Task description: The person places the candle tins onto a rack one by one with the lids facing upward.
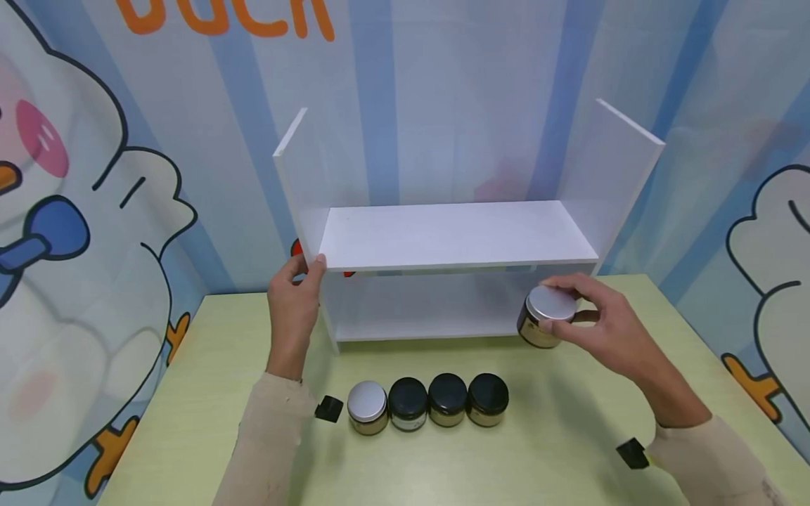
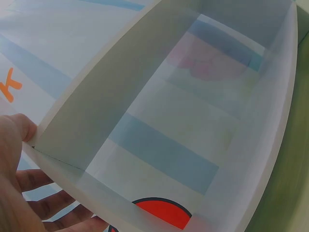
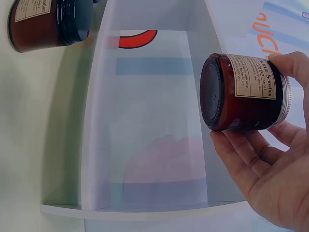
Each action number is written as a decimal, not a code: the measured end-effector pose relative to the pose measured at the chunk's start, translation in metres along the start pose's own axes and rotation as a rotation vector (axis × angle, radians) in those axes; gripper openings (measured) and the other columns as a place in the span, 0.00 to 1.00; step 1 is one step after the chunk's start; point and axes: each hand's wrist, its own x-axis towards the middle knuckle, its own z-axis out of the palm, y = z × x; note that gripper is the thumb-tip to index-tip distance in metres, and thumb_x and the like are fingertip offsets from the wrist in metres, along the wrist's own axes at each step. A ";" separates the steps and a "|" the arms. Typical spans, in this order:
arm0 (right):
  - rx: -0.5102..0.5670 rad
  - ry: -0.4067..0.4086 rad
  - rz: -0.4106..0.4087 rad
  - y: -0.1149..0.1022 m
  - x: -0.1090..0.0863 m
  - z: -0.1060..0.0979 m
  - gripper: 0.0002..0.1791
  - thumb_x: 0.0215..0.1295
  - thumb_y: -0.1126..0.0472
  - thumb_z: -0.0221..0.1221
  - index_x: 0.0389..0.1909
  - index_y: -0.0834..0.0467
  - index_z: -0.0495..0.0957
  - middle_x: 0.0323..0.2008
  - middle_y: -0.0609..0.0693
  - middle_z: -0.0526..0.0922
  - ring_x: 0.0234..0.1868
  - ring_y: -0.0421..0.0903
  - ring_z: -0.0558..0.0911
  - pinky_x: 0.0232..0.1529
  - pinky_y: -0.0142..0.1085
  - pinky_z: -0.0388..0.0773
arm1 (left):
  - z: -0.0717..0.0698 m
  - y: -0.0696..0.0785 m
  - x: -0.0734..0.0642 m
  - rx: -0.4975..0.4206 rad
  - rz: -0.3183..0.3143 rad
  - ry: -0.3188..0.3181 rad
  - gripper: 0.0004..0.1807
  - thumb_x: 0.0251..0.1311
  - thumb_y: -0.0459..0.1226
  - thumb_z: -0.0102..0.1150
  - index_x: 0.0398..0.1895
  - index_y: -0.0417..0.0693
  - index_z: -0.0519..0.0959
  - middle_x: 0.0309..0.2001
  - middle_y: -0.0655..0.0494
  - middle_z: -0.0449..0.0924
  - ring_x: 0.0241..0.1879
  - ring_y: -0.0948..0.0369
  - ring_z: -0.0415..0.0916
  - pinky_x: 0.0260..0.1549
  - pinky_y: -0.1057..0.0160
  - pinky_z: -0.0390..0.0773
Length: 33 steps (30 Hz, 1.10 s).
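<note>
My right hand (image 1: 610,327) grips a scented candle (image 1: 536,330), a dark amber jar with a silver lid and printed label. It is held in front of the right part of the white shelf (image 1: 455,235). In the right wrist view the candle jar (image 3: 241,92) lies between thumb and fingers, its base pointing away from the palm. My left hand (image 1: 292,316) holds the shelf's left side panel, thumb at the middle board's front corner and fingers around the outside. The left wrist view shows that hand (image 2: 19,188) at the panel.
A row of lidded jars stands before the shelf: one silver-lidded jar (image 1: 367,407) at left, then black-lidded jars (image 1: 448,399). The shelf's upright panels (image 1: 610,169) rise above its middle board. A cartoon-printed backdrop (image 1: 443,98) hangs behind the pale green table (image 1: 240,393).
</note>
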 end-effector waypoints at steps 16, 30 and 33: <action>-0.028 0.029 0.019 -0.008 0.010 -0.007 0.25 0.66 0.62 0.67 0.64 0.54 0.75 0.56 0.49 0.75 0.52 0.37 0.75 0.46 0.23 0.76 | 0.000 -0.001 -0.001 -0.005 0.010 0.011 0.27 0.68 0.60 0.56 0.58 0.52 0.81 0.48 0.54 0.77 0.39 0.54 0.70 0.37 0.57 0.73; -0.042 0.059 0.087 -0.015 0.021 -0.014 0.26 0.66 0.60 0.67 0.65 0.50 0.75 0.56 0.47 0.76 0.50 0.39 0.75 0.45 0.21 0.75 | 0.001 0.000 0.000 -0.003 0.001 0.006 0.29 0.68 0.60 0.56 0.60 0.51 0.80 0.49 0.53 0.77 0.40 0.54 0.70 0.37 0.57 0.73; -0.045 0.061 0.090 -0.015 0.023 -0.015 0.26 0.67 0.60 0.67 0.65 0.51 0.75 0.56 0.47 0.75 0.51 0.39 0.75 0.45 0.21 0.75 | 0.000 0.000 0.000 -0.005 0.000 0.003 0.29 0.68 0.60 0.56 0.61 0.51 0.80 0.49 0.53 0.77 0.40 0.53 0.70 0.37 0.56 0.73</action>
